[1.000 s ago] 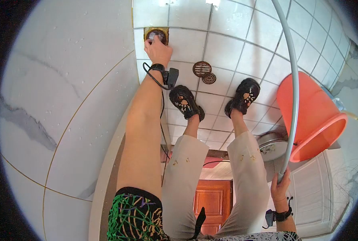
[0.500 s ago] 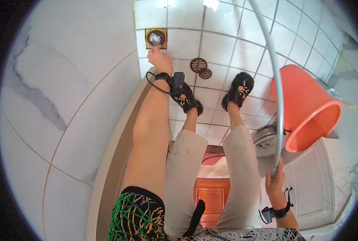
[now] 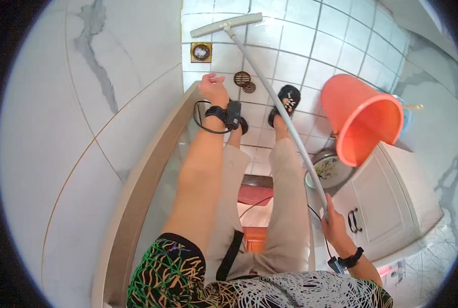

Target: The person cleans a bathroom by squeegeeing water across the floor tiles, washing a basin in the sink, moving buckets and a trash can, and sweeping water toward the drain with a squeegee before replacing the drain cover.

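Observation:
My right hand [image 3: 334, 223] is wrapped round the grey pole [image 3: 275, 96] of a floor squeegee. The squeegee's pale blade head [image 3: 227, 24] lies across the tiles at the top, just beyond the square floor drain [image 3: 201, 52]. My left hand [image 3: 214, 88] hangs above the floor below that drain, fingers loosely bent and a little apart, with nothing seen in it. Whitish matter shows in the drain's round opening. A round slotted drain cover [image 3: 242, 78] and a smaller strainer disc [image 3: 249, 88] lie on the tiles to the right of this hand.
An orange bucket [image 3: 362, 115] lies tipped on its side at the right. Near it are a patterned basin [image 3: 331, 169] and a white cabinet [image 3: 375, 203]. A brown-edged ledge [image 3: 131, 231] runs along the left, beside the marbled wall [image 3: 59, 154]. My black shoe [image 3: 289, 100] stands on the tiles.
My left hand has drawn back from the drain opening. The squeegee pole now slants leftward, with its head in view past the drain. The camera view has shifted.

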`<state>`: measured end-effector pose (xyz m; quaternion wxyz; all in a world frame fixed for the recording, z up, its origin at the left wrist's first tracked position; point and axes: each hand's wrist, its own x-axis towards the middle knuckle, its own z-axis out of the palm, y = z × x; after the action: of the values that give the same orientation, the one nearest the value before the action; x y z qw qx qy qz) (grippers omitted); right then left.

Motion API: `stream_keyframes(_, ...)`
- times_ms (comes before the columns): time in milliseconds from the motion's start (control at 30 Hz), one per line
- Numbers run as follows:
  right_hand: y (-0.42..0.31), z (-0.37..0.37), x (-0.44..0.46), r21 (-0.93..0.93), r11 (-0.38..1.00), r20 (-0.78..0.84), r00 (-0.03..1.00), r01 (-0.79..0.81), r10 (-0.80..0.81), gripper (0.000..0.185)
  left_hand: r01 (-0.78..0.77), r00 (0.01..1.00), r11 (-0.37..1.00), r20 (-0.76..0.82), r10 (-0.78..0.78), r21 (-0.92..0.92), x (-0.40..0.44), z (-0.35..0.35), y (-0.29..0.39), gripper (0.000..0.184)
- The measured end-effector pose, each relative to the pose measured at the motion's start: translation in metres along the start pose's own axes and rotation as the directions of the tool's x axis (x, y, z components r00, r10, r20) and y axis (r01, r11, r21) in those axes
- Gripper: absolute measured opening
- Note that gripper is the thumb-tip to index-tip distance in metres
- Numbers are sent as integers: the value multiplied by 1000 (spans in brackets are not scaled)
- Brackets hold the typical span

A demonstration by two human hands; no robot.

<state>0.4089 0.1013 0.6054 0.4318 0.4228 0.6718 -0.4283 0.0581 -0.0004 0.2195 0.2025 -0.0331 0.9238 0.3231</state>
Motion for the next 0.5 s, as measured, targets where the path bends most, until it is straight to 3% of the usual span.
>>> stream_keyframes(67, 1, -7, -20, 21, 1000, -9, 1000, 12, -11, 85, 32, 999, 996, -8, -33, -82, -7, -16, 9, 20)
stream_keyframes(200, -11, -23, -66, 172, 978, -68, 989, -115, 128, 84, -13, 1000, 1000, 5, 12, 19, -36, -59, 38, 18)
stream_keyframes(300, -27, -32, -81, 211, 976, -263, 965, 53, 4, 80, 128, 989, 990, 79, -124, -59, -51, -83, 52, 28)
stream_keyframes(367, -16, -13, -74, 270, 951, -436, 900, 153, -21, 75, 74, 997, 981, 44, -67, -178, -65, -92, 56, 35)
stream_keyframes(400, -23, -5, -66, 360, 919, -447, 894, 162, 18, 76, 38, 999, 969, 21, -34, -244, -65, -95, 59, 40)
stream_keyframes(467, -59, -12, -64, 576, 815, -313, 938, 63, 149, 78, 42, 997, 996, 69, -37, -77, -67, -104, 65, 41)
stream_keyframes(500, -89, -20, -69, 677, 733, -158, 961, -63, 228, 80, 40, 995, 999, 93, -41, 7, -67, -111, 73, 44)
